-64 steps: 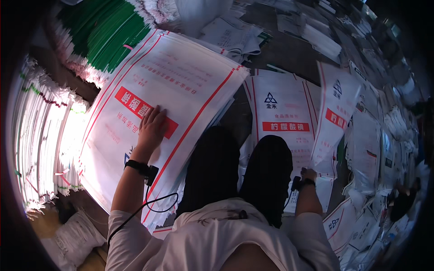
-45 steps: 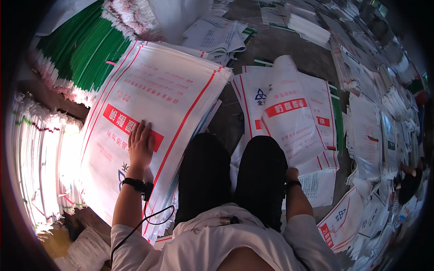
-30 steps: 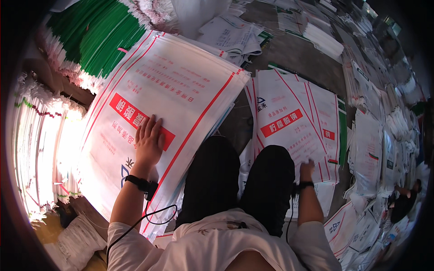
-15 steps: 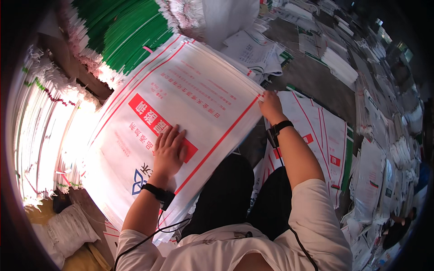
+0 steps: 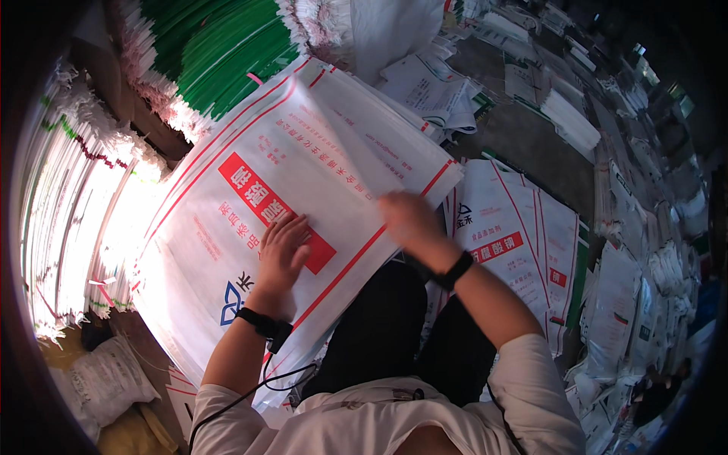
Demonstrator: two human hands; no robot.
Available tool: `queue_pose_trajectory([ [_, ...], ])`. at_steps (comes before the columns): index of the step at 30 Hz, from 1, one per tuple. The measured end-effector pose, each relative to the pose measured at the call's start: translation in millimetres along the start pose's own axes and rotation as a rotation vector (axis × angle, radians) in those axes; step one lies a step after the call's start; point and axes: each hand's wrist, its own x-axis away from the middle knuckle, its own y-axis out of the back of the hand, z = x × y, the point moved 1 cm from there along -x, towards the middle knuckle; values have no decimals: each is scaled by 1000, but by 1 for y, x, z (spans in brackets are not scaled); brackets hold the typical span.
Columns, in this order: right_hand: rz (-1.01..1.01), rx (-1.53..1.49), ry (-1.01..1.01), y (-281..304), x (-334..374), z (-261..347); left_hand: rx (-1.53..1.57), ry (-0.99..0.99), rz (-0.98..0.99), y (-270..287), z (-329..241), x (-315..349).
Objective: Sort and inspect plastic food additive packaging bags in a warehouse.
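A stack of flat white printed sacks [image 5: 425, 163] with red stripes lies tilted across the space before my knees. The top sack [image 5: 201, 208] has its far right corner drawn inward, so the sack beneath shows along the right side. My right hand [image 5: 413, 227], blurred by motion, grips that sack's right edge over the stack. My left hand [image 5: 282, 262] rests on the same sack by its red printed block, with fingers stretched out and nothing held. Both wrists wear black bands, and a cable hangs by the left one.
Green bundled sacks [image 5: 220, 57] stand beyond the stack. Brightly lit white piles [image 5: 76, 220] rise at the left. More printed sacks [image 5: 516, 227] lie beside my right knee. A stuffed white bag [image 5: 114, 383] sits at the lower left. Many sack piles cover the floor at right.
My right hand has moved left and toward me, pulling the top sack's edge inward and uncovering the one beneath. My left hand stays nearly in place.
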Motion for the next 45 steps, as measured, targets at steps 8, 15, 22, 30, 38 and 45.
queue_pose_trajectory([
  [8,260,-45,365,-24,36,115,1120,639,-192,7,0,14],
  [15,-144,-67,-208,4,8,-31,1187,752,-313,13,-33,7],
  [22,3,463,-839,29,26,-136,1091,698,-310,8,-19,11],
  [30,68,462,-1009,40,6,-137,1084,744,-334,10,-27,9],
  [38,126,517,-632,43,-3,-74,876,621,-338,-12,4,14],
  [45,76,-174,-56,83,-22,81,376,347,-120,-31,-106,-7],
])
